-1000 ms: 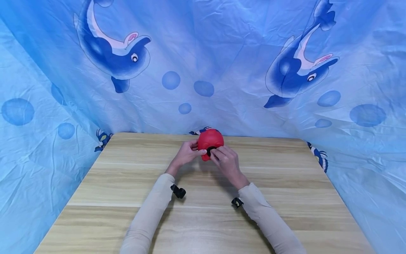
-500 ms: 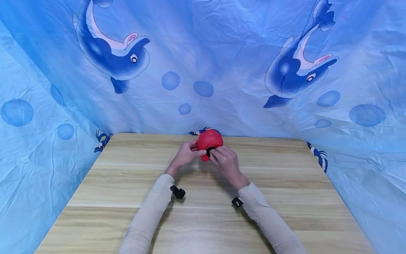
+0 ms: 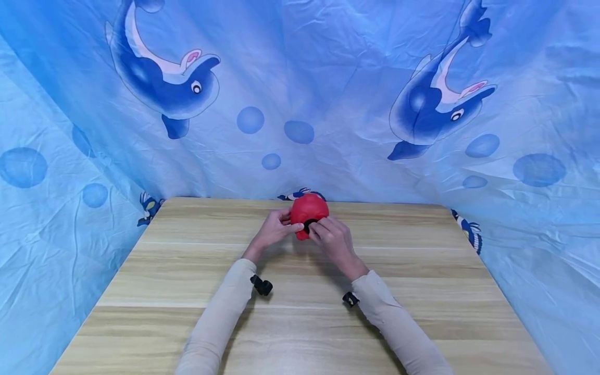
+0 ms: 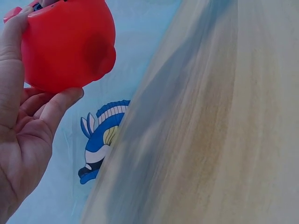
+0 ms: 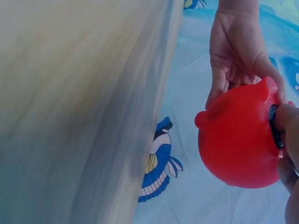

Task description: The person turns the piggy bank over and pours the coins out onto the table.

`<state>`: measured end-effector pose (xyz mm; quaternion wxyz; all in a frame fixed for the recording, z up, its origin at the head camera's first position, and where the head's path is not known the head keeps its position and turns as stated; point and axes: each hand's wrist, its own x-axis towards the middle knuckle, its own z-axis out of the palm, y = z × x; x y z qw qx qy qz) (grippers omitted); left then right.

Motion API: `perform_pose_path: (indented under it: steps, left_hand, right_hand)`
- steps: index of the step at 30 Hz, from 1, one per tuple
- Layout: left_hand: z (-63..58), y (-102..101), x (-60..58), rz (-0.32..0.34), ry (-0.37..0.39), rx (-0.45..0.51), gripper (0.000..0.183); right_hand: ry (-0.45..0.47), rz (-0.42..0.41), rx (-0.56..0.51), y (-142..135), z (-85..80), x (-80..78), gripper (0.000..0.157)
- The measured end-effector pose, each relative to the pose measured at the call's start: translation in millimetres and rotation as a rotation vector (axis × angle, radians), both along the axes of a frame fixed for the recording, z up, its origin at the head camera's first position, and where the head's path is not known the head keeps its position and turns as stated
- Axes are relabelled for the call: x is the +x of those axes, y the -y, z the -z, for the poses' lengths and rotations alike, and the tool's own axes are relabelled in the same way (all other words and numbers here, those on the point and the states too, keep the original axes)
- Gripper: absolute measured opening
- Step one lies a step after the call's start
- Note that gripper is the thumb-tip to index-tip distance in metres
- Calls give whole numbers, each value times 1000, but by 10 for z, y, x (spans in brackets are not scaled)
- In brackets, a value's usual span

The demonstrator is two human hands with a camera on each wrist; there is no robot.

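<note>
A round, glossy red piggy bank (image 3: 309, 205) with small stubby bumps is held up near the table's far edge, its side with the black stopper (image 3: 307, 225) turned towards me. My left hand (image 3: 273, 230) grips it from the left, thumb beside the stopper and fingers beneath and behind. In the left wrist view, those fingers support the red piggy bank (image 4: 70, 51). With curled fingertips, my right hand (image 3: 335, 240) pinches at the stopper. The right wrist view shows the black stopper (image 5: 274, 123) between finger and thumb, partly hidden by them.
Below both forearms lies a wood-grain table (image 3: 290, 323). A blue curtain (image 3: 347, 104) printed with dolphins and bubbles hangs close behind the table's far edge and along both sides. Small black wrist cameras sit on the left sleeve (image 3: 220, 317) and the right sleeve (image 3: 398, 323).
The view has shifted very slightly. Both hands stay on the piggy bank in nearly the same pose, the right fingers still at the black stopper.
</note>
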<state>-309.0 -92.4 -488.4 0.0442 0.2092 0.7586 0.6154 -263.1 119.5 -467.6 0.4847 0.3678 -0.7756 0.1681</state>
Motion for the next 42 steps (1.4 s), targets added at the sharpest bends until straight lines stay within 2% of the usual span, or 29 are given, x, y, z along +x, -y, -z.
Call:
perform_pose_path:
  steps: [9,13,19,26,35,42]
  left_hand:
    - [5,12,29,-10,-5,15,53]
    - [2,14,27,-19,-4,8,54]
    - [-5,18,4,-22,5,0,53]
    - [-15,54,-6,-45,33,-19,64]
    - [18,79,-11,-47,17,-16,61]
    - [34,80,-12,-29,22,-17,64]
  right_hand:
    - [46,23,-28,16,19,7,4]
    - [68,5,-54,10,7,15,4]
    - [141,-22,-103,-35,-44,53,5]
    - [161,-39,-141,-98,-147,105,7]
    - [184,4,-200,-230,-299,131,5]
    - [255,88,-251,-402,-384,120,5]
